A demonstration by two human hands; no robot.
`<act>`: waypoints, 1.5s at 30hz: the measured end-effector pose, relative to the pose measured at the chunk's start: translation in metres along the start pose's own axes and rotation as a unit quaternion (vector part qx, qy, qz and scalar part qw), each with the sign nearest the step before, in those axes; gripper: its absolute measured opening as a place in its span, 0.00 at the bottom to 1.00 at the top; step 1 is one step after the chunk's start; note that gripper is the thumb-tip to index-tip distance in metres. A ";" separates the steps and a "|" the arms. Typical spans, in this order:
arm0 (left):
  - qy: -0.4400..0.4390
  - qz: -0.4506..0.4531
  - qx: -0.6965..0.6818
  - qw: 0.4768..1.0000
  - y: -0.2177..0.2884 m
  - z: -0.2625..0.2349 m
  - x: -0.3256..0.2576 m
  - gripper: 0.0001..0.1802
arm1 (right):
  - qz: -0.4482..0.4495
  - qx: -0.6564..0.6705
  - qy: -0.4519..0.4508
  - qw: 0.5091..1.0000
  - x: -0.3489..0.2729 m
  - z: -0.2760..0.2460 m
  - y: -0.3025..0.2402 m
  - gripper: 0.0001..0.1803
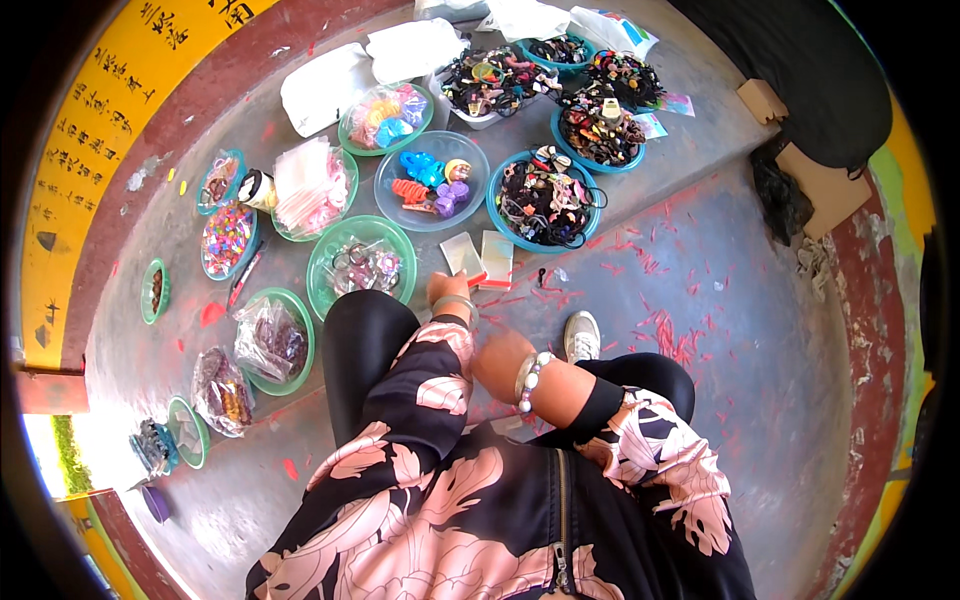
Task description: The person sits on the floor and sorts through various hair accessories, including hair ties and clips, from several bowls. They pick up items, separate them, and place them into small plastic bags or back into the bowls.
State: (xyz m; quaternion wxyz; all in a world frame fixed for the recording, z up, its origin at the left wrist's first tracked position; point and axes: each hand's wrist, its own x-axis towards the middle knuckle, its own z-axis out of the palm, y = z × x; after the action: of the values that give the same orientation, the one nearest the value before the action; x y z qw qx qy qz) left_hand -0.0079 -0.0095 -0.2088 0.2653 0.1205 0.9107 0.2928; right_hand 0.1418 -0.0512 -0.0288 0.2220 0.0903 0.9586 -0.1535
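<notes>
My left hand (447, 287) reaches forward between my knees, with its fingers curled at the near edge of a small pale box with a red rim (461, 256). That box is tilted against a second similar box (496, 259), which lies on the floor just to its right. Lower and closer to my body is my right hand (503, 360), bent inward beside my left wrist. Motion smears it and its fingers do not show, so what it holds, if anything, cannot be made out. Both wrists wear bracelets.
A clear bowl of coloured hair claws (432, 180) stands ahead, near a blue basin of black hair ties (543, 200). Green bowls of bagged goods (275, 340) line my left. Red scraps (665, 335) litter the floor on the right, near my shoe (581, 337).
</notes>
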 end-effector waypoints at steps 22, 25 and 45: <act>0.032 0.056 -0.160 0.985 0.006 0.020 0.025 0.11 | 0.032 0.039 0.004 0.999 -0.002 -0.015 0.011 0.10; -0.100 0.038 -0.295 0.949 0.041 0.003 -0.013 0.12 | 0.074 0.062 0.067 0.993 -0.017 -0.022 0.037 0.10; -0.464 0.189 -0.473 0.725 0.073 -0.128 -0.133 0.14 | 0.236 0.458 0.457 0.725 -0.040 -0.054 0.075 0.16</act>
State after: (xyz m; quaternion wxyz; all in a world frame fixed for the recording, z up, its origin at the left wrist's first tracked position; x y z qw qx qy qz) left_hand 0.0365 -0.0611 -0.0219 0.6165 0.2703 0.3757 0.6370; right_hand 0.1738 0.0334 0.0162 -0.2819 0.4634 0.7047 -0.4573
